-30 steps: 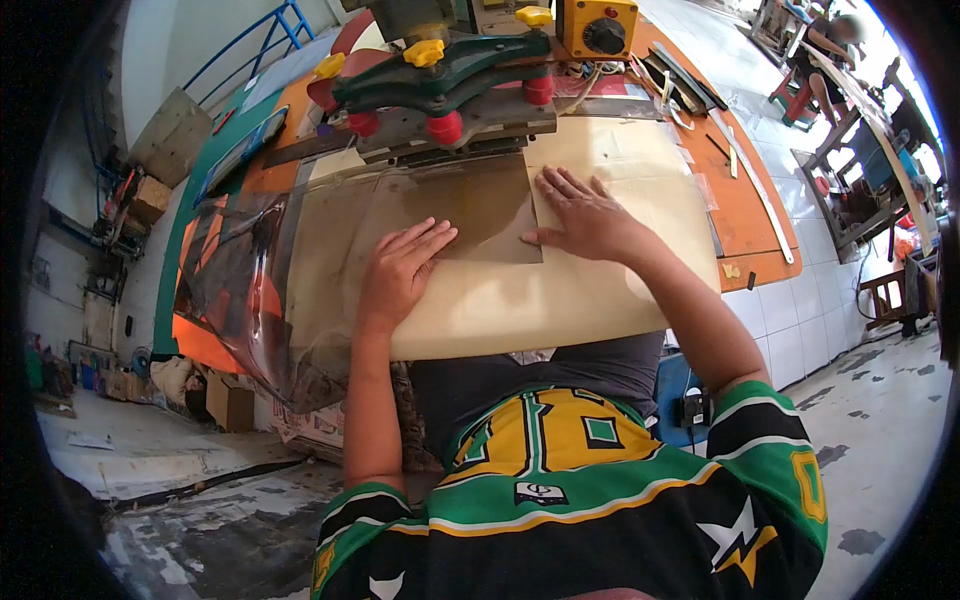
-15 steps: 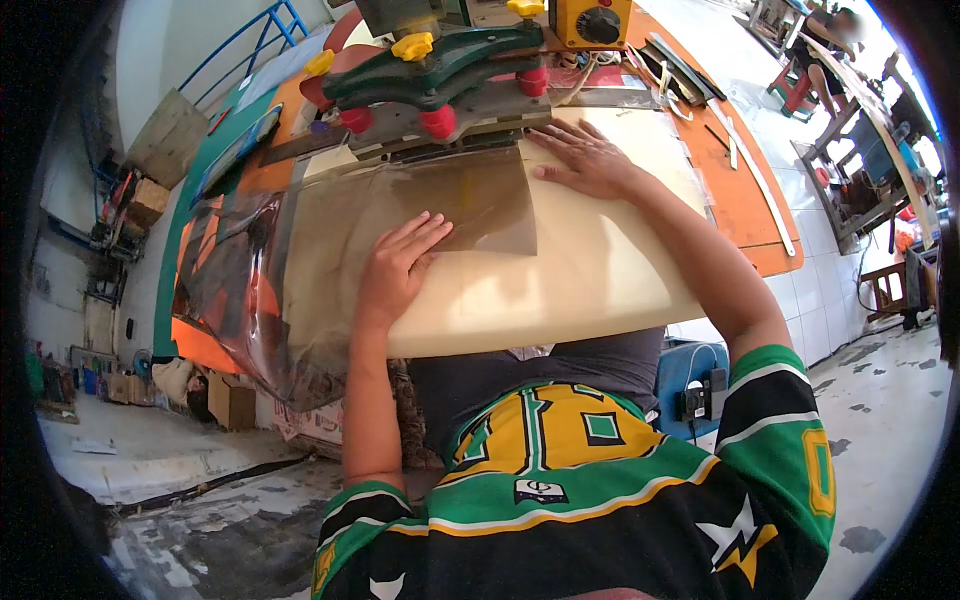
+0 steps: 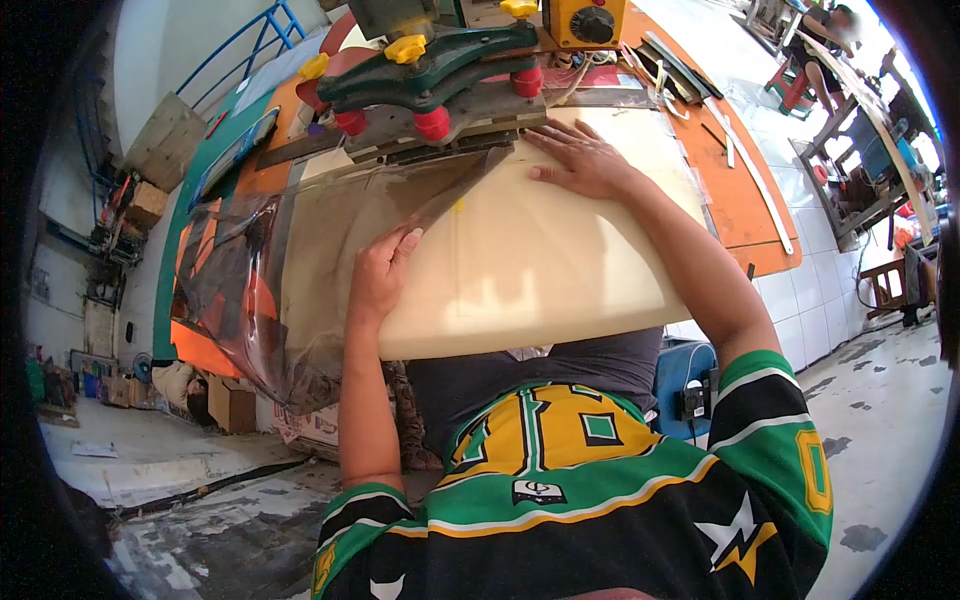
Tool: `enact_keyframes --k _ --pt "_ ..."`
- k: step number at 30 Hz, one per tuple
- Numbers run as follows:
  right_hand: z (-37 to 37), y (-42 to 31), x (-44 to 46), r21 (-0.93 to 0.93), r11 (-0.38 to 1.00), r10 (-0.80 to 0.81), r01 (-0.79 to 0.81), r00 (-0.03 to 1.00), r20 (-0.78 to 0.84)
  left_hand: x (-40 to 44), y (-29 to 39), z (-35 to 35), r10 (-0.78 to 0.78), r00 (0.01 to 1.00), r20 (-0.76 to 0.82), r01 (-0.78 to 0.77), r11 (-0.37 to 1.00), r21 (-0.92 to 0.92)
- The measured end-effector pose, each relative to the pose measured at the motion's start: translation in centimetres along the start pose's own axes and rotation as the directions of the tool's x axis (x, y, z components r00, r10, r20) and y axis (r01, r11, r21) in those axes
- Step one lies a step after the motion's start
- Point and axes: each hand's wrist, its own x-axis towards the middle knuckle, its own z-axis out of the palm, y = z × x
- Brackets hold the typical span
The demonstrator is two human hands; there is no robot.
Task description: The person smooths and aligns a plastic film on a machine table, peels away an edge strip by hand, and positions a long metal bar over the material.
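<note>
A clear, brownish plastic sheet (image 3: 325,225) lies over the left part of a thick cream-coloured board or pad (image 3: 520,270). My left hand (image 3: 382,275) has its fingers closed on the sheet's right edge, which is lifted and folded back to the left. My right hand (image 3: 585,165) rests flat on the cream surface, fingers spread, with its fingertips close to a machine head. That dark green metal machine head (image 3: 430,75) has red and yellow knobs and a bar along its lower edge. The sheet's far edge runs close to this bar.
A yellow control box (image 3: 585,25) with a black dial stands behind the machine head. Strips and a steel ruler (image 3: 755,185) lie on the orange tabletop (image 3: 735,230) at right. Loose plastic hangs over the front left edge. Another person (image 3: 825,50) sits at the far right.
My left hand has gone from lying on the plastic sheet to gripping its edge, and the right part of the sheet is now folded back leftward. My right hand stays in place.
</note>
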Motion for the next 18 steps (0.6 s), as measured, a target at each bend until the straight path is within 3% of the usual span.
enact_keyframes --k 4,9,13,15,18 --pt "-0.04 -0.10 -0.14 0.031 1.000 0.005 -0.005 1.000 -0.010 -0.14 -0.05 0.01 -0.006 1.000 -0.001 0.006 1.000 0.004" --pt "0.12 0.13 -0.16 0.040 0.999 -0.009 0.010 1.000 -0.027 -0.11 -0.05 0.11 0.108 0.992 -0.060 -0.109 0.994 -0.015" --pt "0.35 0.35 0.01 0.041 0.999 -0.013 0.015 0.999 -0.032 -0.10 -0.18 0.26 0.112 0.991 -0.070 -0.115 0.993 -0.037" --pt "0.44 0.50 0.10 0.011 1.000 -0.005 0.005 1.000 -0.009 -0.08 -0.02 0.30 0.224 0.970 -0.098 -0.221 0.975 0.034" --pt "0.58 0.53 0.19 0.014 1.000 -0.014 0.014 1.000 -0.022 -0.15 0.37 0.28 0.220 0.972 -0.088 -0.222 0.975 -0.016"
